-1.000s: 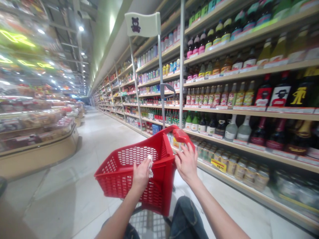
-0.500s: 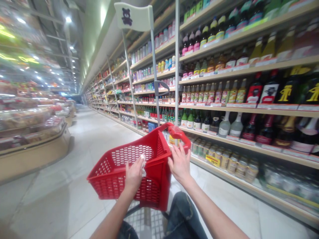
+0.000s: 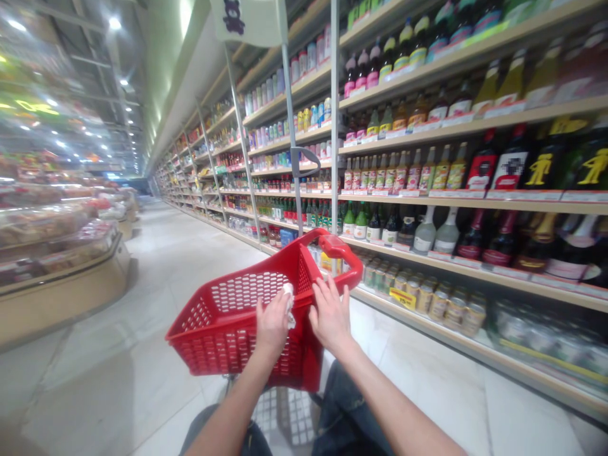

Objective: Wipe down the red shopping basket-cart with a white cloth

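A red plastic shopping basket [image 3: 223,316] sits tilted in front of me, its red handle [image 3: 339,250] raised at the right. My left hand [image 3: 272,324] rests on the basket's near rim, fingers closed round a small white crumpled cloth or tissue [image 3: 289,297]. My right hand [image 3: 330,313] lies on the rim just right of it, fingers stretched toward the handle. The two hands are close together. My knees in dark jeans [image 3: 346,411] show below the basket.
Long shelves of bottles [image 3: 427,164] and jars [image 3: 427,294] run along the right. A grey pole with a bear flag [image 3: 247,19] rises behind the basket. A curved food display counter [image 3: 61,266] stands at left. The pale tiled aisle floor [image 3: 180,247] stretches ahead.
My right hand has slid left along the rim toward my left hand. The left hand has moved slightly right and up. The view has shifted forward along the aisle.
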The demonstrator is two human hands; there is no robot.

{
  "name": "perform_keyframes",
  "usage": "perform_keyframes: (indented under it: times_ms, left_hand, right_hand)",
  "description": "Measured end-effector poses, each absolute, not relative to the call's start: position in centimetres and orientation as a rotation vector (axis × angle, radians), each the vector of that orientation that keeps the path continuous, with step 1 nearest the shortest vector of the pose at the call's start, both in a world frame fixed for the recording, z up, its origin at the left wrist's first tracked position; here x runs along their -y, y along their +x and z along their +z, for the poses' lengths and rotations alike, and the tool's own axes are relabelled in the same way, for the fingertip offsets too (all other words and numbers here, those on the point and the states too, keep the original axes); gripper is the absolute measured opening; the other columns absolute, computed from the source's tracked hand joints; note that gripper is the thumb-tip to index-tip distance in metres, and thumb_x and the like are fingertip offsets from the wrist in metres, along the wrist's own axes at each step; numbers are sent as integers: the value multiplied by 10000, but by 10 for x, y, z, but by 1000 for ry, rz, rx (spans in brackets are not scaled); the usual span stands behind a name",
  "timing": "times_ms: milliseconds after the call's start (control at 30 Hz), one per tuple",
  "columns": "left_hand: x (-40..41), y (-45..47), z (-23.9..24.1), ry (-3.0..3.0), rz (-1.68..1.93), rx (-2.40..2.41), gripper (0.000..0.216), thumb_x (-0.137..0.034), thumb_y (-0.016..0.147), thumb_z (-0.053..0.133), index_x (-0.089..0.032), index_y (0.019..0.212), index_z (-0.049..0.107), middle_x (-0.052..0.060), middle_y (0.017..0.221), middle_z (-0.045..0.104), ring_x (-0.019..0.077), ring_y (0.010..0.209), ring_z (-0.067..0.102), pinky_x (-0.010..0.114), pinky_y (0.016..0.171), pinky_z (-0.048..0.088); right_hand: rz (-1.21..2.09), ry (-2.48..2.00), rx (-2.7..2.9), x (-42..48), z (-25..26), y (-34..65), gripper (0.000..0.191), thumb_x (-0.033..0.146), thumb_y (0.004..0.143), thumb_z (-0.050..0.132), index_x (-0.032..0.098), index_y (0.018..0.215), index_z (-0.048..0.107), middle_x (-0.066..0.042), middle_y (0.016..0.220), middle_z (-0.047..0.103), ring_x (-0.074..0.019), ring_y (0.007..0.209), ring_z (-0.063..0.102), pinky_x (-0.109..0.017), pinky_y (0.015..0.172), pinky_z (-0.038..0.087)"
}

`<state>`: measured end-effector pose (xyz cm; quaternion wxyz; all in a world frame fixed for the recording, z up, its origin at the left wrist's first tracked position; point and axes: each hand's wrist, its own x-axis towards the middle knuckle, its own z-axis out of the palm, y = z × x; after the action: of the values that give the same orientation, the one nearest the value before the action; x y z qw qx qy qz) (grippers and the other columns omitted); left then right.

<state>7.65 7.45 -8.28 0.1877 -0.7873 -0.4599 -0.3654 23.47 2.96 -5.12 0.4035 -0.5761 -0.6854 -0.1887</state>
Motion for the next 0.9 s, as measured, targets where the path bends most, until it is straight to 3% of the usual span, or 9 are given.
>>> perform_keyframes:
  times_ms: [367, 600, 900]
  left_hand:
    - [-74, 39, -86, -2175, -979, 1553, 379, -186, 864, 347, -204, 1208, 503, 107, 1222, 579, 234, 1114, 545, 567, 1033, 216]
    - [-70, 79, -75, -2340, -971, 1372, 394, -145, 838, 366, -212, 1199, 509, 85, 1282, 531, 200, 1175, 494, 516, 1074, 161]
    - [-73, 33, -86, -2215, -965, 1642, 412, -153, 830, 355, -217, 1210, 499, 100, 1269, 542, 216, 1151, 515, 548, 1050, 191]
  right_hand:
    - [-356, -1445, 1757, -21, -51, 228, 446, 144, 774, 417, 129, 1209, 513, -109, 1344, 451, -256, 1320, 254, -581, 1052, 103]
    - [-315, -1437, 1803, -24, -60, 218, 472, 129, 753, 422, 139, 1216, 510, -111, 1343, 451, -254, 1328, 233, -581, 1048, 111]
    - [-324, -1426, 1819, -26, -63, 214, 473, 123, 756, 411, 129, 1218, 509, -114, 1353, 438, -263, 1329, 229, -589, 1043, 121]
